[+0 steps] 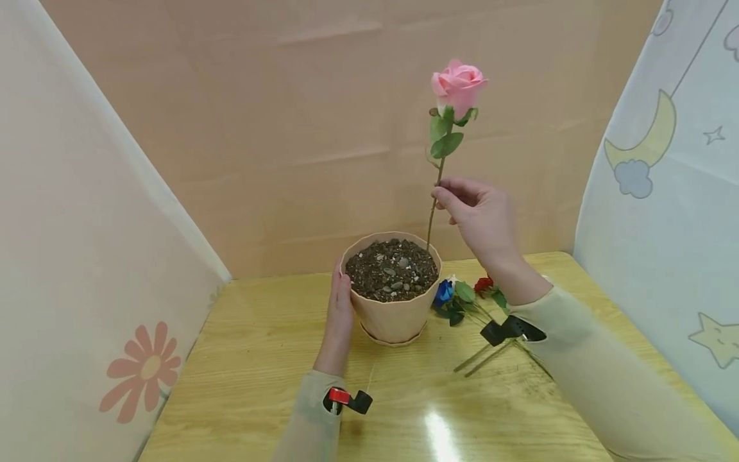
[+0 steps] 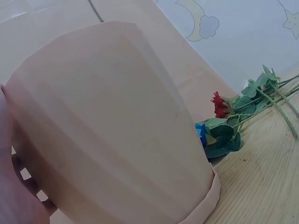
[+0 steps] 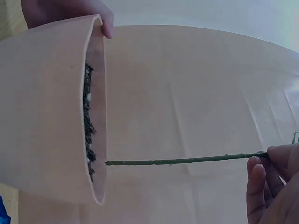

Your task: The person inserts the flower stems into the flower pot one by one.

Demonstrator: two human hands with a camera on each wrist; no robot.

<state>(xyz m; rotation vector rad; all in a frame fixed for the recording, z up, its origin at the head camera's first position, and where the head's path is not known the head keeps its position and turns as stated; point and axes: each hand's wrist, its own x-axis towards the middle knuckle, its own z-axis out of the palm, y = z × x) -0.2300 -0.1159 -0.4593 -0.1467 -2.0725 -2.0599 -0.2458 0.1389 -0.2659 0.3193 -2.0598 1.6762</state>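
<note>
A pink rose (image 1: pixel 458 86) with a long green stem stands nearly upright over the back right of a beige flower pot (image 1: pixel 392 319). My right hand (image 1: pixel 482 218) pinches its stem between thumb and fingers, below the leaves. In the right wrist view the bare lower end of the stem (image 3: pixel 187 160) is level with the pot's rim, above the soil (image 1: pixel 389 269). My left hand (image 1: pixel 340 314) holds the pot's left side, thumb toward the front. Its other fingers pass behind the pot, partly hidden. Dark soil with small stones fills the pot nearly to the rim.
Right of the pot, a blue flower (image 1: pixel 444 292) and a red flower (image 1: pixel 483 285) lie with leaves and crossed stems on the wooden table (image 1: pixel 260 359). My right forearm covers part of them. A tan backdrop (image 1: pixel 288 128) and printed cloths (image 1: pixel 646 212) enclose the table.
</note>
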